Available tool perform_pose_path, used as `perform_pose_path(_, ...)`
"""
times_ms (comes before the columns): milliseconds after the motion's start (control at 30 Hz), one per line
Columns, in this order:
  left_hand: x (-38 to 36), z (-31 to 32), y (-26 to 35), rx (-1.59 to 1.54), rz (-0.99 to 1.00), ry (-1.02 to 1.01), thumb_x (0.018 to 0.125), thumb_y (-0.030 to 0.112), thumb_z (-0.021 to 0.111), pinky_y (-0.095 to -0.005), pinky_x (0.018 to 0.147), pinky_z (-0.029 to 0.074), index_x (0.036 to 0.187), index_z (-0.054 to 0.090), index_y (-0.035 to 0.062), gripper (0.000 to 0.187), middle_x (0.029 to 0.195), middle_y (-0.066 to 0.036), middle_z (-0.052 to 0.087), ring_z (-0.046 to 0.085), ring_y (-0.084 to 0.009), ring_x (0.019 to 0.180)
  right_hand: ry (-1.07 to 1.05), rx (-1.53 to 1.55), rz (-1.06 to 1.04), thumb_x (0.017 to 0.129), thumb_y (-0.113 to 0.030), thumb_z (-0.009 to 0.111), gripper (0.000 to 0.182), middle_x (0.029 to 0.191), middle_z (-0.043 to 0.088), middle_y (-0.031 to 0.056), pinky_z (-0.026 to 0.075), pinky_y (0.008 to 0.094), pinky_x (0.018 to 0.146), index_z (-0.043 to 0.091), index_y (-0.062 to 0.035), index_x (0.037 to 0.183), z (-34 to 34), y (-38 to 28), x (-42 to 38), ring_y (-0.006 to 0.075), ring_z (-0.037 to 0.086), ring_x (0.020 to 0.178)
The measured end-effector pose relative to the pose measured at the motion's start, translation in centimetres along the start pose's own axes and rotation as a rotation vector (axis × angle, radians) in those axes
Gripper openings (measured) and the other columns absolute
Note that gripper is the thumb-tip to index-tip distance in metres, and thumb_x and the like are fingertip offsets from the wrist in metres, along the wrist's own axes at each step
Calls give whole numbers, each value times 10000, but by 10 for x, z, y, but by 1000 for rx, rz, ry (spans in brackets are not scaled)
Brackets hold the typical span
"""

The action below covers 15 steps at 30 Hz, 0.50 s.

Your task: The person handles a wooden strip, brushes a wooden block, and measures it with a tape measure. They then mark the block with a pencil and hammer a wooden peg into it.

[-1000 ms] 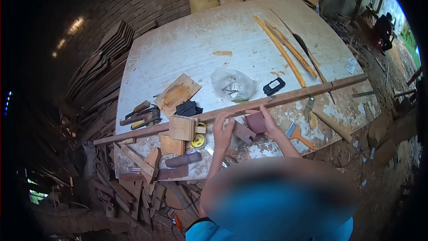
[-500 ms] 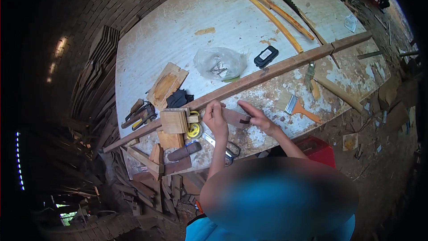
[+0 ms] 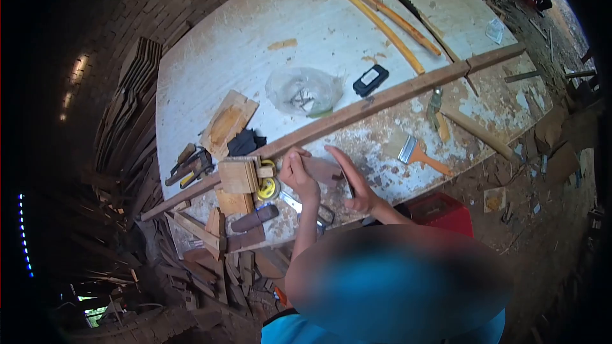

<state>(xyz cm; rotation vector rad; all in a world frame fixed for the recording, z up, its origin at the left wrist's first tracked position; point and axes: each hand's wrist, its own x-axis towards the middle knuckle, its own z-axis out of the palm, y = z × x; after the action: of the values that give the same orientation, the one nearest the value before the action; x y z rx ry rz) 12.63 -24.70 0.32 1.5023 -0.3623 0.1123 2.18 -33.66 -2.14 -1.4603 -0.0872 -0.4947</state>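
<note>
- The wooden block (image 3: 322, 171), brown with a dark notch near one end, is held above the near edge of the table (image 3: 217, 57), between the two hands.
- The left hand (image 3: 300, 177) has its fingers curled, pinching the block's left end.
- The right hand (image 3: 358, 188) is beside the block's other end, its fingers held out straight and close together; a thin dark piece (image 3: 348, 186) shows edge-on along the palm, and I cannot tell whether the hand grips it.
- Just below the block, partly behind the left wrist, lies a metal tool (image 3: 291, 201) with a dark looped handle.
- Left of the left hand are a yellow tape measure (image 3: 268, 189), a stack of light wood pieces (image 3: 236, 177) and a rounded dark block (image 3: 255, 218).
- A long wooden bar (image 3: 363, 109) crosses the table beyond the hands.
- Right of the right hand, a paintbrush (image 3: 421, 158) with an orange handle lies near a thick wooden stick (image 3: 477, 130).
- Past the bar are a black cloth (image 3: 246, 143), a clear plastic bag (image 3: 287, 86) and a black case (image 3: 371, 80).
- Further off lie two yellowish wooden strips (image 3: 379, 22).
- Below the table's near edge shows a red box (image 3: 441, 210).
</note>
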Motion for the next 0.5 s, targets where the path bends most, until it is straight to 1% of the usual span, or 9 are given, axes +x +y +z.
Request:
perform_pose_path(67,-1,0,1,1,-31,5,951,207,379,-287,676,436,815,538,-12,303,737,-91,550,530,-161,711,4,-27,116,738,-674,510,1033,1465,222,210,163,388,1101,190,32,1420,-9,30,-2,302,198,1375)
perform_pose_path(100,-2,2,1,-40,-46,21,952,215,371,-289,676,437,830,538,-11,307,742,-94,551,529,-163,709,-16,79,272,730,-705,497,1054,1464,228,211,173,395,1099,195,33,1419,-14,50,-5,305,209,1372)
perform_pose_path(233,-5,7,-7,-154,-92,133,958,245,340,-295,677,441,887,525,-7,321,756,-95,541,524,-167,717,-54,-14,-96,754,-701,466,1042,1453,251,209,161,380,1100,180,48,1419,-2,-15,9,292,224,1362)
perform_pose_path(267,-13,-1,-8,-134,-81,121,957,251,340,-297,675,444,893,521,-6,321,756,-94,536,524,-168,722,-39,-92,-98,737,-704,489,1057,1448,257,213,172,381,1097,185,46,1418,-4,0,5,289,238,1356)
perform_pose_path(333,-3,6,-8,-145,-10,85,956,264,339,-301,671,448,904,513,-4,323,754,-92,525,523,-170,731,-19,30,194,715,-712,511,1081,1446,262,214,176,380,1096,192,47,1414,-10,21,6,294,246,1353)
perform_pose_path(400,4,10,-5,-212,-24,71,955,264,348,-307,690,447,911,503,4,306,756,-91,517,519,-173,737,39,-10,17,713,-694,523,1061,1432,291,212,208,375,1084,210,42,1410,1,19,5,292,279,1337)
perform_pose_path(433,6,13,-8,-240,-19,80,954,263,350,-308,692,446,914,501,6,301,757,-93,518,518,-173,735,29,-121,-119,721,-677,523,1039,1421,311,213,229,374,1074,217,39,1409,4,-12,11,295,305,1324)
perform_pose_path(467,-1,9,-10,-247,-33,95,953,261,353,-309,693,446,918,499,7,295,757,-94,519,517,-173,732,-5,-130,-80,723,-678,522,1038,1420,311,215,229,377,1075,217,38,1410,0,-8,12,297,306,1324)
perform_pose_path(500,-3,7,-9,-216,-52,102,958,236,353,-260,657,410,931,518,0,289,767,-84,540,507,-149,714,-29,-124,-29,724,-679,521,1038,1420,311,217,229,380,1075,217,37,1411,-2,-1,10,299,308,1324)
